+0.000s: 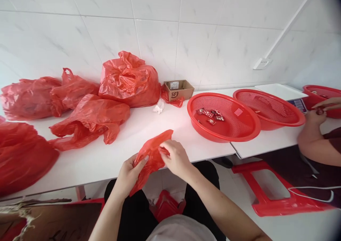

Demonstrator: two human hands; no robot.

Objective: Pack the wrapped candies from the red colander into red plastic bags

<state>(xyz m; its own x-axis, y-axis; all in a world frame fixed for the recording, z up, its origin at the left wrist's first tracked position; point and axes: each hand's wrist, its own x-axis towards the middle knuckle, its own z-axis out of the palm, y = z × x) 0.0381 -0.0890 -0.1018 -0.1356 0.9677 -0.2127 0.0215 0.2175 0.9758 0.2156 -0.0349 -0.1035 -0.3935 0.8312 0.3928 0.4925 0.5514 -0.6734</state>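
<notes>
A small red plastic bag (151, 152) is held between my two hands at the table's front edge, over my lap. My left hand (133, 170) grips its left side, thumb on top. At the bag's upper right, my right hand (174, 155) pinches the plastic with bent fingers. What the bag contains, if anything, cannot be made out. Just beyond my right hand stands a red colander basket (223, 127) with several small red patterned pieces (211, 116) in it. Left of my hands lies a loose, crumpled red bag (96, 116).
Several full red bags (130, 79) line the wall side and left of the table (149, 122). A small cardboard box (178, 90) and a white tissue (159, 107) sit mid-table. More red baskets (269, 108) and a co-worker's arm (317, 134) are at right. A red stool (269, 195) stands below.
</notes>
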